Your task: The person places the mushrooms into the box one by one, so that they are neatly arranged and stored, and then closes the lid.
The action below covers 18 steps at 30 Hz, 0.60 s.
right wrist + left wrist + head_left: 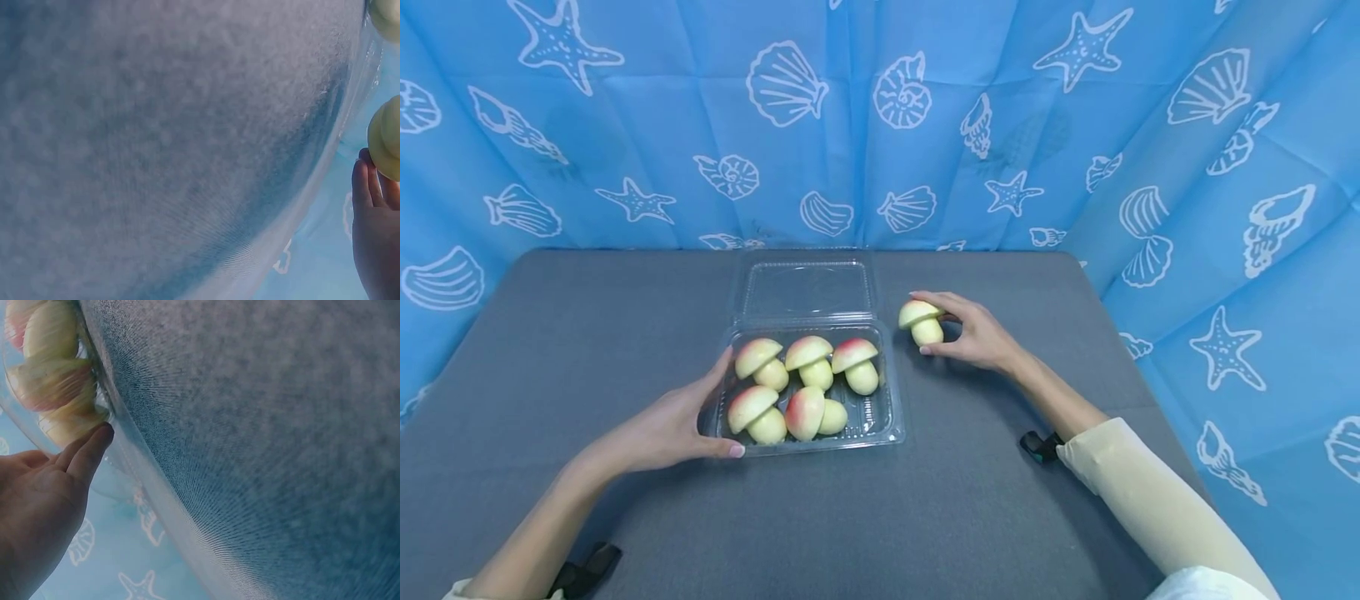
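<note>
A clear plastic clamshell box (891,417) lies with its lid (808,287) folded back. Inside are several mushroom-shaped pieces, pale yellow with pink-red caps, such as the one at the front left (752,408). My left hand (673,425) grips the box's left end, thumb at the front corner and fingers at the side; the left wrist view shows the fingertips against its edge. To the right of the box, my right hand (973,333) holds another mushroom-shaped piece (927,332) between thumb and fingers, cap up. That piece (386,137) is partly cut off in the right wrist view.
A grey cloth (962,500) covers the table. Behind it and along the right side hangs a blue curtain (865,158) printed with white shells and starfish. Black straps (1041,447) sit at my wrists.
</note>
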Tool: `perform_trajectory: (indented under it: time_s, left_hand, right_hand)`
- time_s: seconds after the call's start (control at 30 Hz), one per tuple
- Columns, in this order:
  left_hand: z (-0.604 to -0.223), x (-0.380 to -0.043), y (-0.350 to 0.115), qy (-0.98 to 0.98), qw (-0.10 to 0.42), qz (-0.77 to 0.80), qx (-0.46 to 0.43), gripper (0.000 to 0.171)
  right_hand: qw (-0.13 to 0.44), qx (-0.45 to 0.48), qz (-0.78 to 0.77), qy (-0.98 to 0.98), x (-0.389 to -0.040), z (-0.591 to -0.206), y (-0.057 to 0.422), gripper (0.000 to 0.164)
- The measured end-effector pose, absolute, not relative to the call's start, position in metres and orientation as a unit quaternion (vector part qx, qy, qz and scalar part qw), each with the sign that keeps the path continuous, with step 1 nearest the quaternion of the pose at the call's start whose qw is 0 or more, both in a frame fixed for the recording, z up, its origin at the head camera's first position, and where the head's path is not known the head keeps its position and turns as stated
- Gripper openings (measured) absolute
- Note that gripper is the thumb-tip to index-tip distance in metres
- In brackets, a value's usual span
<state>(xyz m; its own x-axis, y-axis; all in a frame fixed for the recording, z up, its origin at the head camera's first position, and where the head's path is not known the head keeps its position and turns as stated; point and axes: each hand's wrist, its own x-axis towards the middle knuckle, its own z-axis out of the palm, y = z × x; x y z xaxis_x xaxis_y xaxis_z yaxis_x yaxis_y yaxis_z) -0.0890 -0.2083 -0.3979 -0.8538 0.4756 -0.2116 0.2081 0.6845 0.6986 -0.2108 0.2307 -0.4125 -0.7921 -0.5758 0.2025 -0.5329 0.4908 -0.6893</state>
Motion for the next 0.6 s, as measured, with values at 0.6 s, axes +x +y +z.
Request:
perform_trajectory:
  time_s: [0.6]
  left_hand:
    - [-0.398, -0.089, -0.208, 0.900, 0.190, 0.345, 0.188, 0.130]
  right_hand:
    - [0.020, -0.362, -0.381, 0.851, -0.183, -0.391, 0.220, 0.080]
